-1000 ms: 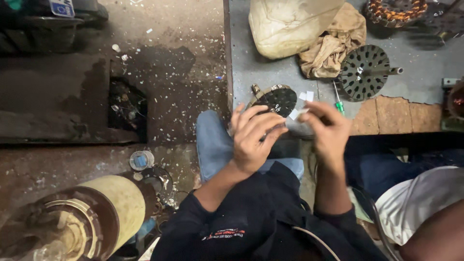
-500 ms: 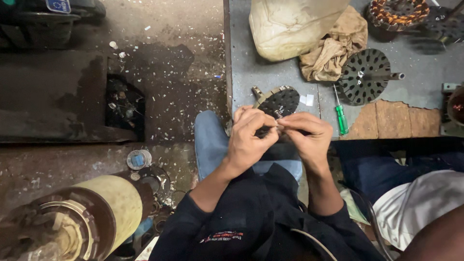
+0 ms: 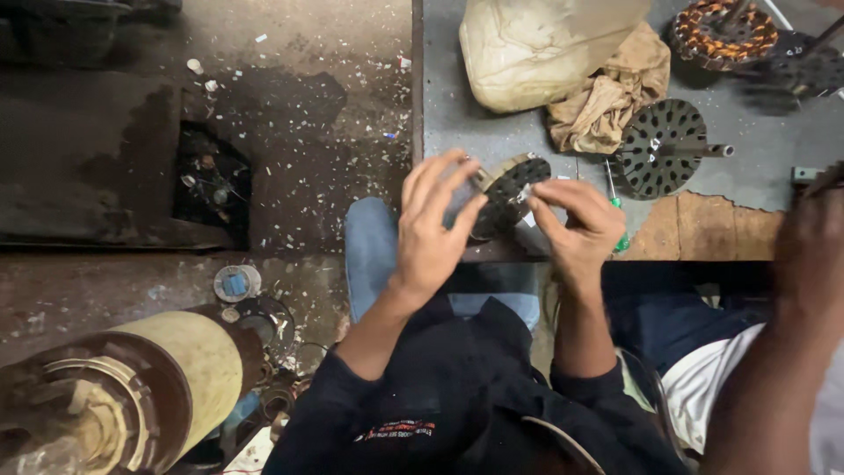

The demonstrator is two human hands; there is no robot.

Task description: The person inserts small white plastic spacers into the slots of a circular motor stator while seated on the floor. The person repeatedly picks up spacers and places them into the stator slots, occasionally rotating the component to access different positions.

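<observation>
The dark slotted stator disc [image 3: 510, 193] sits at the near edge of the bench [image 3: 492, 132], tilted up on its rim between both hands. It is judged heavy for its size and rigid, being stacked steel plate; the slot edges are probably sharp, so the outer rim looks like the safest place to grip.

Left hand [image 3: 431, 229]: fingers spread wide and only loosely curved, cupping the disc's left rim. It steadies the disc and does not clamp it.

Right hand [image 3: 576, 229]: thumb and forefinger pinched together at the disc's right face on a small pale strip [image 3: 527, 192], likely slot insulation paper. That would be light, flimsy and easily creased.

A green-handled screwdriver [image 3: 615, 207] lies just beyond the right hand. A second slotted disc with a shaft [image 3: 661, 148] lies further back, beside a crumpled tan rag [image 3: 607, 105] and a pale sack [image 3: 536, 53]. Another person's blurred arm [image 3: 809, 264] is at the right.
</observation>
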